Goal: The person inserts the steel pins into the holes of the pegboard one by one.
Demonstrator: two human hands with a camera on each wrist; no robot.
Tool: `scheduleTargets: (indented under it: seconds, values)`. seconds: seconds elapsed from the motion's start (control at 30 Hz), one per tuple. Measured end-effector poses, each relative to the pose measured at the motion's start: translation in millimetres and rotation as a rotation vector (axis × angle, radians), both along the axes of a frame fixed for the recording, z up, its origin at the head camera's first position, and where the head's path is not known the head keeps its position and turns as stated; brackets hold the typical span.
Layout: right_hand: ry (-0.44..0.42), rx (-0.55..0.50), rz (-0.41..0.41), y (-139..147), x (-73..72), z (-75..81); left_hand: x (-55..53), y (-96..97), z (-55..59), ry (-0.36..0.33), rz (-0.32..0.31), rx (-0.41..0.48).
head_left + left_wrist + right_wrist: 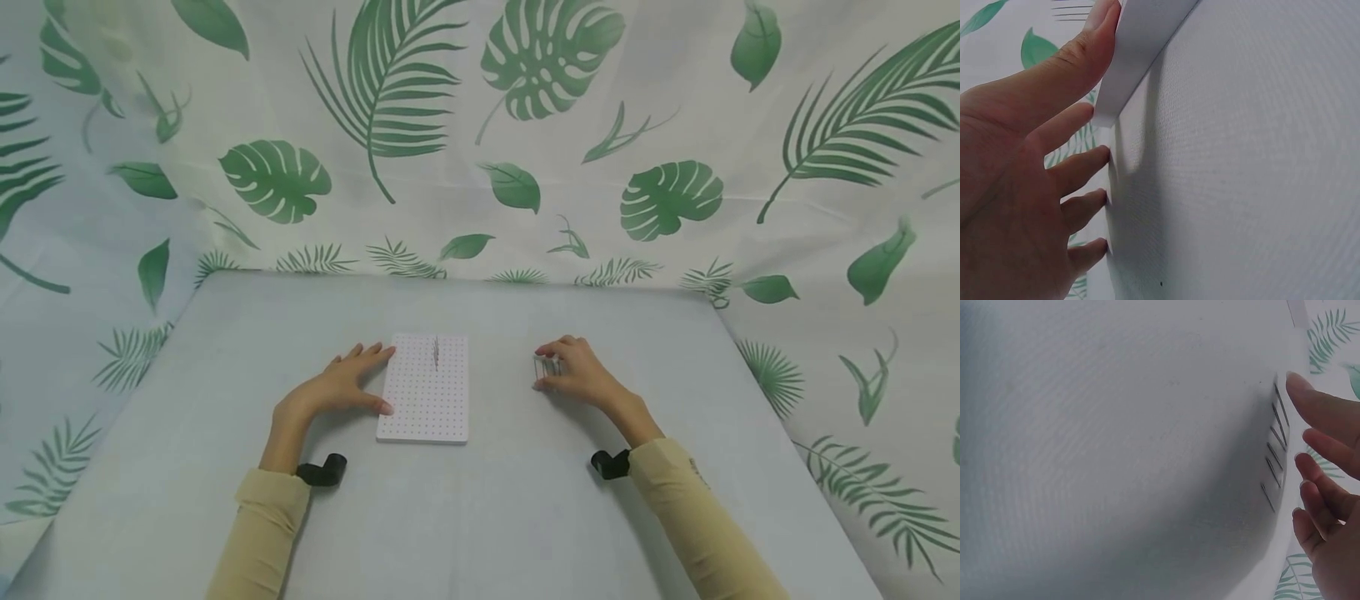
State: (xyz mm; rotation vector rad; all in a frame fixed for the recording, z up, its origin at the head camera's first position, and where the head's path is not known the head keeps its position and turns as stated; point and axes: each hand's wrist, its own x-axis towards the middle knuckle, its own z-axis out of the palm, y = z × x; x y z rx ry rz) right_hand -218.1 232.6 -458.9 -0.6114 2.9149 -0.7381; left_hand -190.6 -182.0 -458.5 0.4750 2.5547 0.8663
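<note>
A white board with rows of small holes [431, 408] lies flat on the table. Near its far end, a short row of thin metal pins [436, 354] stands upright. My left hand [337, 387] is at the board's left side, fingers spread. Its thumb rests on the near part of that edge and the forefinger reaches the far part. Right of the board, several more thin metal pins [1274, 459] lie in a row on the table. Over them is my right hand [585, 375], thumb and forefinger apart at the two ends of the pins, the other fingers loosely bent.
A pale cloth [510, 517] covers the table. Behind and at both sides hangs a white curtain with green leaf prints [517, 187]. Each wrist wears a black camera mount, one at the left sleeve [273, 500] and one at the right sleeve [675, 483].
</note>
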Motion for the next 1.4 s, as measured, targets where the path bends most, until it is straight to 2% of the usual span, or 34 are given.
scheduleTargets:
  seconds: [0.2,0.4,0.53,0.9,1.03,1.17,1.4]
  values:
    - [0.002,0.047,0.005,-0.7,-4.9,-0.9,-3.0,-0.7,2.9,0.010,-0.011,0.003]
    - [-0.016,0.044,-0.003,-2.1,-5.0,-2.2,-2.7,-0.7,0.9,-0.009,-0.003,-0.008]
    - [-0.008,0.006,-0.012,-2.4,-2.9,-1.0,-2.6,-0.3,-0.5,-0.005,-0.001,-0.017]
    - [0.027,-0.141,-0.042,-3.7,1.1,0.9,-0.4,1.2,5.7,0.016,-0.008,-0.016]
    - [0.019,-0.197,-0.046,-4.0,3.4,-1.8,-0.1,2.3,4.2,0.002,-0.011,-0.009]
    - [0.004,-0.214,-0.053,-5.0,4.6,-4.4,0.3,2.6,2.0,-0.007,-0.010,-0.012]
    - [0.024,-0.245,-0.076,-8.2,4.4,-5.0,-1.2,-0.2,2.1,0.005,-0.014,-0.019]
